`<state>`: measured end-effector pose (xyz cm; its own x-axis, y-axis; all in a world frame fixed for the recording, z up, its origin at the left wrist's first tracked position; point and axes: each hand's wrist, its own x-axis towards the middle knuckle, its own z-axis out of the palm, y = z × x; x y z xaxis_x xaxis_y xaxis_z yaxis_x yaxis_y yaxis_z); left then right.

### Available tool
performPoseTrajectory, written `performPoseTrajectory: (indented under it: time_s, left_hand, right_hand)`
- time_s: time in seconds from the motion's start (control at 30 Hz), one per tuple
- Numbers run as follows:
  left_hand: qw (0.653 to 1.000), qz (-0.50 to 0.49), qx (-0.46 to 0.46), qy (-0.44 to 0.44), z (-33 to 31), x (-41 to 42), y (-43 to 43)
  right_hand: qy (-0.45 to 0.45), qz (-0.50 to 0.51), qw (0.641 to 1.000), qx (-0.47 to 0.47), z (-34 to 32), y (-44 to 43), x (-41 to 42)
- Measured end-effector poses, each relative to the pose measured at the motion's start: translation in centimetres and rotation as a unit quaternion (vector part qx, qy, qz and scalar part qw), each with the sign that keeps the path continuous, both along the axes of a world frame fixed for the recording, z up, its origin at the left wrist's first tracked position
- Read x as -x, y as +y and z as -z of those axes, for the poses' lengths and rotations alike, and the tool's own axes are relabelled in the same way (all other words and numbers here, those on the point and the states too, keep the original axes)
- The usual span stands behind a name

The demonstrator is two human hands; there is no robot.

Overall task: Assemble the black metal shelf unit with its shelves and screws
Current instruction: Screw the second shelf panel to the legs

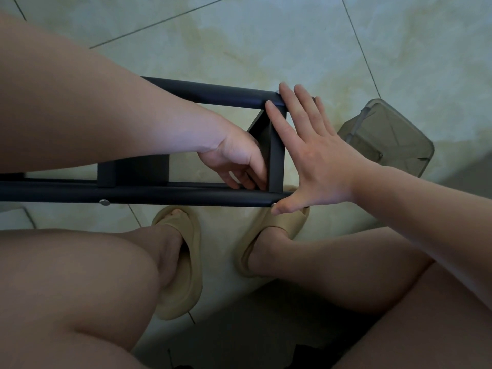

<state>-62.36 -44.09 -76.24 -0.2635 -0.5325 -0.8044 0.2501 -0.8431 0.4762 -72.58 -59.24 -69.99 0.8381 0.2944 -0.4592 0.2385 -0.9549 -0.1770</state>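
Note:
The black metal shelf frame [170,194] lies across my view above my feet, with two long tubes joined by flat black shelf panels [275,158]. My right hand [308,153] is spread flat, fingers straight, spanning the end of the frame: fingertips on the far tube [221,95], thumb on the near tube's end. My left hand [239,158] reaches down between the tubes, its fingers curled against the inner side of the end panel. What they hold is hidden. A silver screw head [104,202] sits on the near tube.
A translucent grey plastic box [388,137] stands on the tiled floor to the right of the frame's end. My feet in tan slippers [183,259] sit just below the near tube, and my knees fill the lower corners.

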Motion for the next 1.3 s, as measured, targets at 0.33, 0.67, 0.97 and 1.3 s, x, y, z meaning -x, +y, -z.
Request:
performPoseTrajectory:
  time_s: [0.33, 0.67, 0.97, 1.3]
  left_hand:
    - [1.0, -0.02, 0.004, -0.009, 0.14, -0.02, -0.24]
    - [1.0, 0.016, -0.002, 0.003, -0.07, -0.35, -0.09]
    - [1.0, -0.007, -0.005, 0.0, 0.29, -0.03, -0.37]
    - [1.0, -0.017, 0.002, 0.024, 0.0, -0.23, -0.06]
  right_hand:
    - [0.0, 0.003, 1.0, -0.003, 0.01, 0.01, 0.03]
    - [0.001, 0.001, 1.0, -0.001, 0.03, -0.01, -0.01]
    - [-0.002, 0.0, 1.0, -0.004, 0.14, -0.09, -0.02]
    - [-0.004, 0.002, 1.0, -0.007, 0.16, -0.06, -0.01]
